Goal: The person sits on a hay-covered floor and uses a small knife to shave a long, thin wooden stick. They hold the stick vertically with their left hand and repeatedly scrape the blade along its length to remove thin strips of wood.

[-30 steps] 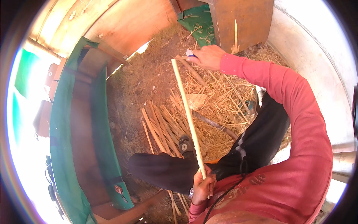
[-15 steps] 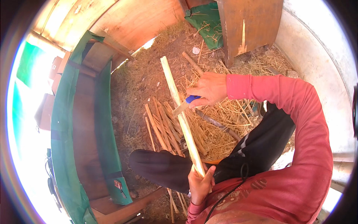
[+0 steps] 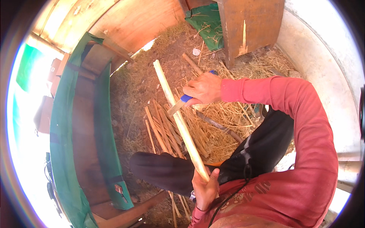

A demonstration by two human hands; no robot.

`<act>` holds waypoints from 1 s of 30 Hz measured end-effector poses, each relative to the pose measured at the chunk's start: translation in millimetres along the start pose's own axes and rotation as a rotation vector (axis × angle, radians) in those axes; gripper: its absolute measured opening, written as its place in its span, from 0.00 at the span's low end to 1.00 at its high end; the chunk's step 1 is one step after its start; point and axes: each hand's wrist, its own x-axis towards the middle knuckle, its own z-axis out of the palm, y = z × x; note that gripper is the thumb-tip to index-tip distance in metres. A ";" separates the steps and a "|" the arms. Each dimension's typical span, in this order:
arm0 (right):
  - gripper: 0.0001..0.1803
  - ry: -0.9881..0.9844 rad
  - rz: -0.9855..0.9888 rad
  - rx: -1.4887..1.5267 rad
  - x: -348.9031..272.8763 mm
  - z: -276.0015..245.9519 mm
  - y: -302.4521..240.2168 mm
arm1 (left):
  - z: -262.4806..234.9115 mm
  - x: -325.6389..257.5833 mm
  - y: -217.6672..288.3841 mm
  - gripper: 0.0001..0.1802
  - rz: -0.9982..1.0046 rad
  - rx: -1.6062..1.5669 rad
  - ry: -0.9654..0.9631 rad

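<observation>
A red shirt (image 3: 281, 190) fills the near right, and a long shelf draped in green cloth (image 3: 62, 148) runs down the left side. A pale curved wall (image 3: 313, 41) stands at the far right, beside a brown board (image 3: 253, 26). Black trousers (image 3: 163, 169) cover the bent legs, with straw (image 3: 220, 142) strewn beyond them and a bundle of thin sticks (image 3: 161, 131) lying to its left. Above these, one long peeled stick (image 3: 186, 136) slants from the near middle toward the far left. The left hand (image 3: 205, 188) is wrapped around its near end. The right hand (image 3: 205, 88), farther off and just right of the stick, is closed around the blue handle of a knife (image 3: 186, 98), whose blade lies across the stick. A small white scrap (image 3: 196, 51) lies on the far ground.
</observation>
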 end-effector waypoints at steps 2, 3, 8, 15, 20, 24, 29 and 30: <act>0.23 -0.087 0.056 -0.044 1.0 1.4 -4.8 | -0.4 -0.3 -0.2 0.14 -0.002 -0.023 -0.014; 0.23 -0.046 0.116 -0.216 5.0 6.6 0.2 | -0.9 -0.1 -3.2 0.14 0.003 -0.030 -0.022; 0.26 -0.036 0.683 -0.373 24.9 -20.9 91.7 | -8.2 -14.5 -23.0 0.14 -0.078 -0.016 -0.275; 0.21 0.053 0.245 0.079 19.9 -32.0 25.1 | -3.5 -1.7 -17.0 0.12 -0.010 -0.073 -0.171; 0.17 -0.134 0.037 0.119 6.7 -30.8 -7.4 | -5.8 -2.3 -14.1 0.12 0.042 -0.037 -0.071; 0.18 -0.090 0.051 0.078 4.7 -17.7 -3.6 | -6.6 -7.9 -15.6 0.13 0.039 0.033 -0.049; 0.19 -0.022 0.439 -0.201 23.4 -10.9 27.0 | -7.6 -13.7 -19.3 0.14 -0.023 0.075 -0.095; 0.19 0.007 0.525 -0.220 25.9 -15.3 39.1 | -7.3 -12.7 -20.3 0.14 -0.018 0.086 -0.119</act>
